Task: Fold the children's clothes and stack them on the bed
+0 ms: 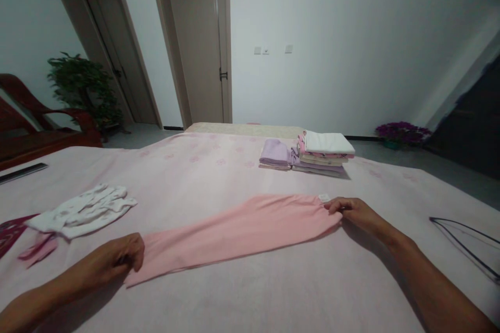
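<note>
A pair of pink trousers [242,229], doubled lengthwise, stretches across the pale pink bedspread [273,291]. My left hand [127,257] grips the leg ends at the left. At the other end, my right hand [347,209] pinches the gathered waistband, where a small white label [324,198] shows. Beyond the trousers stands a pile of folded clothes [326,151], white on top with pink, cream and lilac layers below. Folded lilac clothes [275,153] lie against its left side.
To the left lie a crumpled white patterned garment [89,210], a pink piece of cloth [39,250] and a dark red cloth [15,231]. A black wire hanger [461,242] rests at the right. Beyond the bed are a wooden bench [47,119], a green plant [84,86] and purple flowers [402,131].
</note>
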`<state>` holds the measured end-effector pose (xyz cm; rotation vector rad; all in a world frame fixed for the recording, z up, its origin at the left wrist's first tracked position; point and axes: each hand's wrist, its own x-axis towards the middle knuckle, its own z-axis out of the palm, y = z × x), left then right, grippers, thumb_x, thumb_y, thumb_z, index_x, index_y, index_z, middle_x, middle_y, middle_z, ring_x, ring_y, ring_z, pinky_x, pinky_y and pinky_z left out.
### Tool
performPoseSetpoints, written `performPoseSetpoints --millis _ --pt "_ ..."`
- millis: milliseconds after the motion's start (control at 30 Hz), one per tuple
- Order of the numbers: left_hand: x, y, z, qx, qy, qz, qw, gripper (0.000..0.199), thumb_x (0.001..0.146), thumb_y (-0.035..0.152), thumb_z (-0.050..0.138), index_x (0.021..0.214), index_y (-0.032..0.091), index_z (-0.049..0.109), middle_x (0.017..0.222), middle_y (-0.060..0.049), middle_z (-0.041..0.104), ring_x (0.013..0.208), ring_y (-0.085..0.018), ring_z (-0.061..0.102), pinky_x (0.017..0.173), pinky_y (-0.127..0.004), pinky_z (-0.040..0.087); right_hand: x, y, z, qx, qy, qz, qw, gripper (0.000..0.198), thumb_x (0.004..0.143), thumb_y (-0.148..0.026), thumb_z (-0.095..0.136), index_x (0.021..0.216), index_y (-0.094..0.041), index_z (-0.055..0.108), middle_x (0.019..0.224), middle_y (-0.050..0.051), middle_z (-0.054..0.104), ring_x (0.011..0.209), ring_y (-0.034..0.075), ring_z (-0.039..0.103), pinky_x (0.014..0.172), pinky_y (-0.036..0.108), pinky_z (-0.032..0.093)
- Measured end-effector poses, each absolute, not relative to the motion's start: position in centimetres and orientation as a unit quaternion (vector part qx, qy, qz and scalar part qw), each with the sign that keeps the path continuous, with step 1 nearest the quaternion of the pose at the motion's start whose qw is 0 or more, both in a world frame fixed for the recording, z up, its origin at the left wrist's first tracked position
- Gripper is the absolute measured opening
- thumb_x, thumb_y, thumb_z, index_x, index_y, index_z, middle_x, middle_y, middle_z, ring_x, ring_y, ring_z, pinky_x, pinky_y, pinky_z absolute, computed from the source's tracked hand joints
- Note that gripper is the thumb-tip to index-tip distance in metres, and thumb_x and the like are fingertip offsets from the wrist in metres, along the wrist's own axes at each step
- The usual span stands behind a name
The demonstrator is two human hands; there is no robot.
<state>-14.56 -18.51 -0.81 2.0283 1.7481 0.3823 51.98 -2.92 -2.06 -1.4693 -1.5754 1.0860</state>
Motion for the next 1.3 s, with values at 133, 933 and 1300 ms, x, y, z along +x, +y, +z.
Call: performPoseSetpoints --millis 133,933,1300 --pt "-15.9 -17.8 -1.1 0.687 0.668 0.166 0.234 0.024 0.076 0.045 0.056 0.079 0.026 0.069 0.083 -0.004 0.071 0.079 -0.024 0.063 0.074 -0.029 0.049 52.0 -2.2 -2.1 -0.634 -0.547 0.378 0.395 0.030 0.061 -0.038 0.065 0.082 -0.019 0.073 0.079 0.010 0.073 0.068 0.024 0.064 0.060 0.033 0.047" --pt "-12.2 -7.2 -0.2 0.534 0.692 0.426 0.232 0.068 0.073 0.062 0.066 0.126 0.021 0.059 0.091 -0.003 0.067 0.081 -0.020 0.065 0.062 -0.025 0.051 48.7 1.5 -1.5 -0.641 -0.557 0.207 0.487 0.044 0.075 -0.055 0.064 0.097 -0.018 0.060 0.091 0.006 0.068 0.080 0.021 0.061 0.070 0.030 0.048" --pt "-11.0 0.2 -4.4 0.614 0.762 0.191 0.071 0.051 0.088 0.046 0.050 0.131 0.021 0.057 0.107 -0.010 0.071 0.094 -0.026 0.068 0.076 -0.034 0.049 50.8 1.0 -4.3 -0.757 -0.588 0.125 0.254 0.043 0.085 -0.051 0.057 0.116 -0.020 0.063 0.102 0.009 0.072 0.089 0.024 0.066 0.075 0.032 0.046"
